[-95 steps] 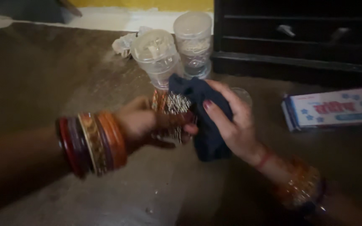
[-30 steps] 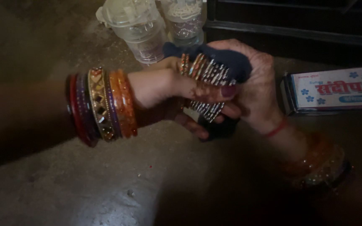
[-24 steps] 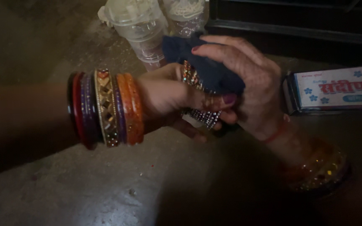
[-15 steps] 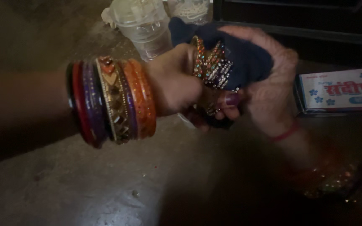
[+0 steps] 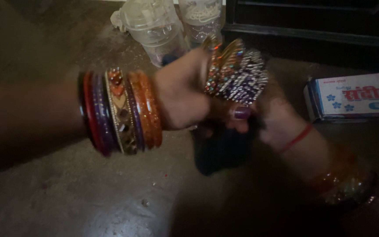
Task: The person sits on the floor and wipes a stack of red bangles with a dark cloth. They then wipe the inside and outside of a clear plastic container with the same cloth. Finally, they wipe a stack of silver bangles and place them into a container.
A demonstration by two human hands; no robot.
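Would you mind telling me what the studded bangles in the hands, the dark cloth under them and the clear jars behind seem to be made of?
Studded bangles: probably metal set with small stones, judging by gold edges and glinting coloured points; blur leaves it open.
Dark cloth: soft matte fabric, hanging limp with no shine.
Clear jars: likely transparent plastic, slightly cloudy, with ribbed stacked lids.
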